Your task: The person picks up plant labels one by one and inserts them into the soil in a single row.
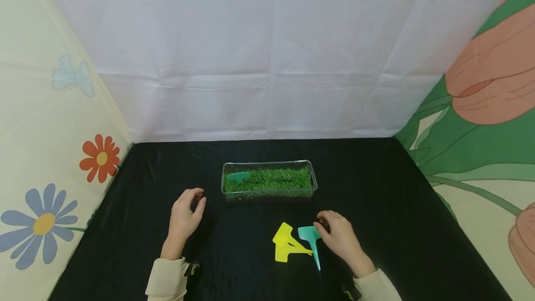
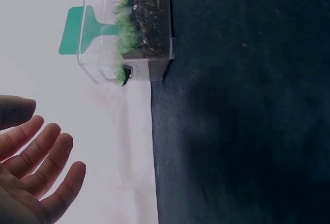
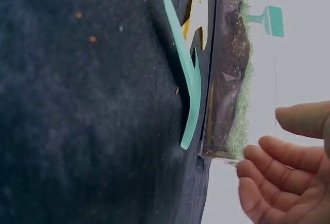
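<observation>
My left hand (image 1: 184, 216) hovers left of the clear plastic tray, fingers loosely bent and holding nothing. Over the table's right side, my right hand (image 1: 340, 238) is also without anything in its grasp; its thumb overlaps the edge of a teal T-shaped plant label (image 1: 309, 234) in the head view. Two yellow plant labels (image 1: 283, 233) lie overlapping beside the teal one, their narrow ends meeting its stem. In the clear tray (image 1: 268, 193), a green plant label (image 2: 73, 30) stands upright near the left end, its stem down in the grass (image 1: 277, 179).
Black cloth (image 1: 234, 254) covers the table. Dark soil (image 3: 227, 53) shows through the tray's wall below the grass. A white sheet (image 1: 267, 82) hangs behind, with flower-printed cloths (image 1: 46, 143) at both sides. Small crumbs (image 3: 93, 39) are scattered on the black cloth.
</observation>
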A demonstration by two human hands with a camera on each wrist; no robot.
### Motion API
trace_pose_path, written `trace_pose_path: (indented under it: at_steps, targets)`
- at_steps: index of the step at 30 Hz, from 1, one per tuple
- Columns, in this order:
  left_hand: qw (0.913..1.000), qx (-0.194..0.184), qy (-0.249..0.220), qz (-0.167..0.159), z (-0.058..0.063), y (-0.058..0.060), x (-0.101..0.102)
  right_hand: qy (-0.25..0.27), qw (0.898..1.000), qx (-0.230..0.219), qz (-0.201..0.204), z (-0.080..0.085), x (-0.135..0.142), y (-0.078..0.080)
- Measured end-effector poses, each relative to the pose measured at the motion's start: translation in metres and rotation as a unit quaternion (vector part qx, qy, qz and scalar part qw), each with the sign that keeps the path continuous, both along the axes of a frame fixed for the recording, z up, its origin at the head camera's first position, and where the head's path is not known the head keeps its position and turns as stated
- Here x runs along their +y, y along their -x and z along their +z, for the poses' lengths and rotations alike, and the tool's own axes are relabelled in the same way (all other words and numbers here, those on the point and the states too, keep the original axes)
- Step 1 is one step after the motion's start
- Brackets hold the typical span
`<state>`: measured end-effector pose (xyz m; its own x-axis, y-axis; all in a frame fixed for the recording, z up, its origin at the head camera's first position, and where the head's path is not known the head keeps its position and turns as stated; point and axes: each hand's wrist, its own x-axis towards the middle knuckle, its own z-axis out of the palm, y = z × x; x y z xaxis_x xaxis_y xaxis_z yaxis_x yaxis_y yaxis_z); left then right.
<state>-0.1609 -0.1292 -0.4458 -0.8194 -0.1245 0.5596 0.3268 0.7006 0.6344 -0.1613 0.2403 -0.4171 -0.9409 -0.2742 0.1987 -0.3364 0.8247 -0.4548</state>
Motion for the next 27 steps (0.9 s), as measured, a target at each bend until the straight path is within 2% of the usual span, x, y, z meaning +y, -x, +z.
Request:
trace_pose_path:
  at_steps: [5, 10, 20, 27]
  targets:
    - [0.9998, -0.012, -0.008, 0.016, -0.006, -0.004, -0.004, -0.022, 0.998, -0.051, 0.0, 0.0, 0.003, 0.001]
    - [0.9989, -0.031, -0.017, 0.03, -0.012, -0.008, -0.006, -0.029, 0.996, -0.083, 0.001, 0.0, 0.006, 0.002]
    - [0.9985, -0.04, -0.016, 0.034, -0.017, -0.013, -0.009, -0.053, 0.989, -0.141, 0.008, -0.005, 0.012, 0.003]
    - [0.9989, -0.032, -0.005, 0.034, -0.018, -0.013, -0.009, -0.07, 0.987, -0.146, 0.025, -0.01, 0.013, 0.005]
